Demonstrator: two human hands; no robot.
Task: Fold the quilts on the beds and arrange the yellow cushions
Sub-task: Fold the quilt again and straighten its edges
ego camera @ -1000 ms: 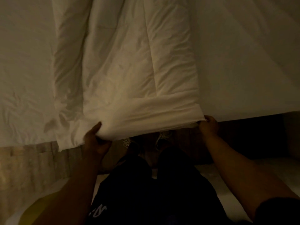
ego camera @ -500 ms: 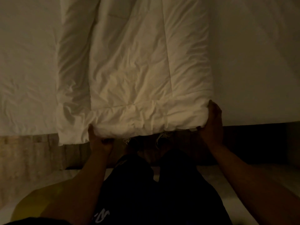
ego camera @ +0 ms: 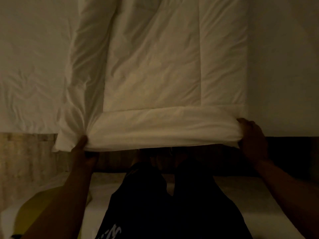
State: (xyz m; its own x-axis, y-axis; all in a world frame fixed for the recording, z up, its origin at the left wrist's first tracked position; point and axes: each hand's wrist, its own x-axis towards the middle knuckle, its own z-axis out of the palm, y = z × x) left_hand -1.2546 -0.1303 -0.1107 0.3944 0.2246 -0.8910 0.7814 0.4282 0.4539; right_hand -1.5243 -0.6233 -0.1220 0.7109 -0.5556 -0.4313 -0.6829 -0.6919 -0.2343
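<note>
A white quilt (ego camera: 151, 66), folded into a long strip, lies lengthwise on the bed (ego camera: 283, 66) in front of me. Its near end is rolled over into a thick fold (ego camera: 160, 130) at the bed's edge. My left hand (ego camera: 84, 152) grips the left end of that fold from below, thumb on top. My right hand (ego camera: 253, 137) grips the right end, fingers curled round it. A yellow cushion (ego camera: 34, 209) shows at the bottom left, partly hidden by my left forearm. The room is dim.
A strip of wooden floor (ego camera: 25, 161) runs between the bed ahead and a second white bed (ego camera: 259, 204) behind my legs. My dark trousers (ego camera: 164, 204) fill the lower middle.
Both hands have rolled the quilt's near end up and over, so the fold is thicker and sits higher on the bed. The hands have spread slightly wider apart.
</note>
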